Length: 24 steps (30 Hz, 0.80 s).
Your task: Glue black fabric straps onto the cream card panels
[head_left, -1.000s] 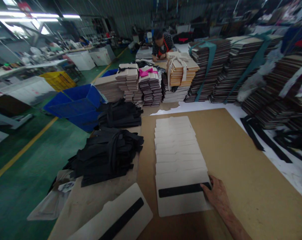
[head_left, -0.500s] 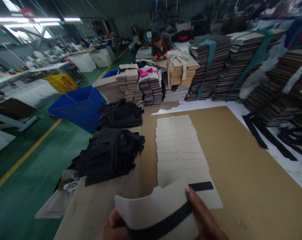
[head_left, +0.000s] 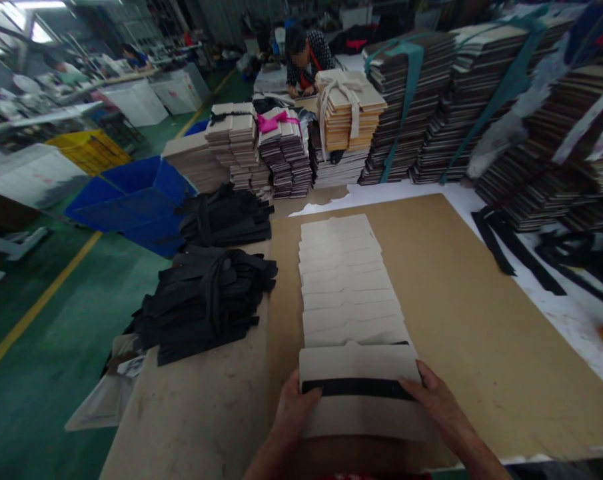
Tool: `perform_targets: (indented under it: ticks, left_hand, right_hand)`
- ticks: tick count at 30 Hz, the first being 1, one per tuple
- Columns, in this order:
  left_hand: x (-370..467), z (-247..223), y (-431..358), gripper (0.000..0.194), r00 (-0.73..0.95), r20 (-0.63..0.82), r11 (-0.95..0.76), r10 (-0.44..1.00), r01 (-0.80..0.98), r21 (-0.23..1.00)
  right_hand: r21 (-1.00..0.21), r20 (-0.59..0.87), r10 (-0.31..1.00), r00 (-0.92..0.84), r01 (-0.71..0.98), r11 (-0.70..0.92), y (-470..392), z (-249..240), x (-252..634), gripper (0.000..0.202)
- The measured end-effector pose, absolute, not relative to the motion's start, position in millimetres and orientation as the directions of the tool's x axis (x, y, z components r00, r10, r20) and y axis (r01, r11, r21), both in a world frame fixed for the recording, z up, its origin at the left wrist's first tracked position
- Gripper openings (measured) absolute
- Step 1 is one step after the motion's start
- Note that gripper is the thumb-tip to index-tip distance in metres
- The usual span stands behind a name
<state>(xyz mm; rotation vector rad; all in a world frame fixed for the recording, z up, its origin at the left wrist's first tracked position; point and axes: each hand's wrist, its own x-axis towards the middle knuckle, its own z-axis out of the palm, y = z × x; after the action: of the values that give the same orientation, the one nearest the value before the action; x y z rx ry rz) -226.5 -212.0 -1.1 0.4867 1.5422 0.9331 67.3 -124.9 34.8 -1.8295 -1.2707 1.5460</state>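
A beige panel [head_left: 356, 420] with a black strip [head_left: 358, 388] across it is held between my two hands. At its left edge, my left hand [head_left: 296, 403] is closed with the thumb on the strip's end. My right hand [head_left: 434, 397] grips the right edge, thumb over the strip's other end. The panel lies at the near end of a row of overlapping beige panels [head_left: 348, 287] and covers most of the closest one. A bit of black strip shows just beyond its far edge. Fingers under the panel are hidden.
Bundles of black strips [head_left: 206, 300] lie left of the row on the table. A brown board [head_left: 471, 320] is beneath. Tied stacks of panels [head_left: 348, 110] stand at the back, with a blue bin [head_left: 131, 200] at left. A co-worker [head_left: 306, 57] bends over a table beyond.
The panel was tilted and bent in my hands; now it is flatter and aligned with the row's near end. Both hands have moved up the view, and the camera view has shifted slightly.
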Motion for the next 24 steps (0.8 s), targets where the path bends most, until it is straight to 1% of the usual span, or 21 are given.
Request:
perform_targets:
  ticks: [2,4,9,11,12,15,17,19,21,24]
  left_hand:
    - [-224,2,-211,0.049,-0.232,-0.61,0.598,0.758,-0.127,0.791]
    - [-223,6,-211,0.046,-0.239,-0.599,0.604,0.764,-0.058,0.795]
    - [-219,10,-217,0.04,-0.227,-0.592,0.624,0.773,0.107,0.774]
    - [-221,12,-221,0.037,-0.285,-0.585,0.643,0.76,0.194,0.741]
    - [-223,14,-222,0.037,-0.337,-0.568,0.651,0.751,0.241,0.72]
    - [-234,18,-218,0.043,-0.481,-0.451,0.638,0.752,0.361,0.68]
    - [-245,18,-204,0.047,-0.5,-0.353,0.579,0.791,0.425,0.696]
    - [-255,15,-181,0.052,-0.475,-0.27,0.504,0.838,0.483,0.715]
    - [-260,10,-150,0.056,-0.432,-0.209,0.437,0.877,0.538,0.721]
    - [-257,1,-104,0.065,-0.352,-0.172,0.363,0.92,0.602,0.711]
  right_hand:
    - [-0.762,-0.498,0.867,-0.013,0.484,-0.43,-118,32,69,0.049]
    - [-0.722,-0.466,0.884,0.025,0.566,-0.397,-112,27,71,0.051]
    - [-0.69,-0.441,0.897,0.02,0.631,-0.353,-106,16,75,0.059]
    - [-0.675,-0.399,0.916,0.024,0.669,-0.312,-105,12,77,0.062]
    - [-0.667,-0.344,0.939,0.028,0.697,-0.265,-104,9,78,0.062]
    - [-0.623,-0.08,0.997,-0.016,0.781,-0.037,-91,5,81,0.057]
    - [-0.591,0.047,0.995,-0.083,0.801,0.095,-71,3,80,0.052]
    - [-0.597,0.078,0.988,-0.132,0.788,0.152,-43,2,75,0.05]
    - [-0.609,0.082,0.985,-0.153,0.774,0.171,-14,-1,66,0.053]
    - [-0.62,0.083,0.986,-0.146,0.767,0.166,19,-13,52,0.06]
